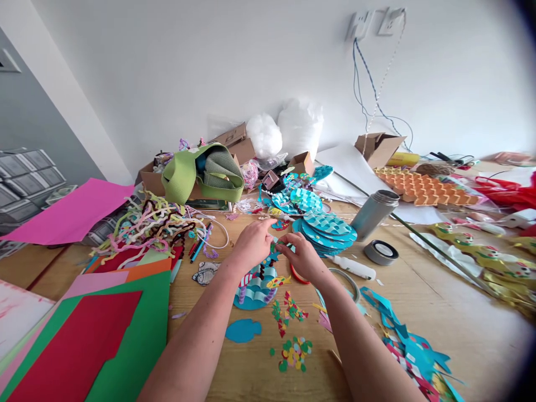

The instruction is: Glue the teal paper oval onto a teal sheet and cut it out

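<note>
Both my hands meet over the middle of the wooden table (419, 312). My left hand (251, 243) and my right hand (299, 258) pinch together on a small green paper piece (277, 245), fingers closed round it. Just below them lies a blue paper fish (256, 287) with wavy scales and coloured trim. Small paper cut-outs (293, 312) lie scattered in front of it, and a plain blue fish shape (243, 330) sits nearer me. A stack of teal scaled fish (329, 229) rests beyond my right hand.
Coloured paper sheets (96, 335) cover the near left. Curly paper strips (154, 223) and a green bag (203, 173) lie at the back left. A steel flask (372, 212), tape roll (380, 251), glue bottle (354, 267), orange honeycomb paper (422, 187) and cardboard boxes (379, 148) stand right.
</note>
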`<state>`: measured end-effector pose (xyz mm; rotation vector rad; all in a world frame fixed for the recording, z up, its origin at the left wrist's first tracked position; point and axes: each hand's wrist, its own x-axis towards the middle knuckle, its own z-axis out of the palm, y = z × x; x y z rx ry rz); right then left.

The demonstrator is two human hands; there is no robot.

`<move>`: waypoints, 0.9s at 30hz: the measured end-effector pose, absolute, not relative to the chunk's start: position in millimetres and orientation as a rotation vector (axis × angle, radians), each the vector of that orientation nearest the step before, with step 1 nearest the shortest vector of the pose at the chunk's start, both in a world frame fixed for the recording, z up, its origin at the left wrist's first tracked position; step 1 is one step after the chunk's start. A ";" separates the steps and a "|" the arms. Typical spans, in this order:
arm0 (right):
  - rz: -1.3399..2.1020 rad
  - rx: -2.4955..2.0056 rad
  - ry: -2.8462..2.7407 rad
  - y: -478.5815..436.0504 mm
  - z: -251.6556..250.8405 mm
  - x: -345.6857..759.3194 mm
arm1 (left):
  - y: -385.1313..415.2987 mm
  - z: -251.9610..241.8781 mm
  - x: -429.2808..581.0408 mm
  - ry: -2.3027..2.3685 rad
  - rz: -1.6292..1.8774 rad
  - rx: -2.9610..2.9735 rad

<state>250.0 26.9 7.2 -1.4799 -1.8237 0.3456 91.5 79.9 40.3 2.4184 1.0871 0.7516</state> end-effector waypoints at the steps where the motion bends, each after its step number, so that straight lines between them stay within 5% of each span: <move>1: 0.346 -1.474 -1.822 27.0 7.3 250.2 | 80.3 40.0 91.7 1.087 0.742 2.415; 27: 0.445 -1.423 -1.802 28.3 10.0 254.7 | 77.7 40.5 89.3 1.045 0.658 2.375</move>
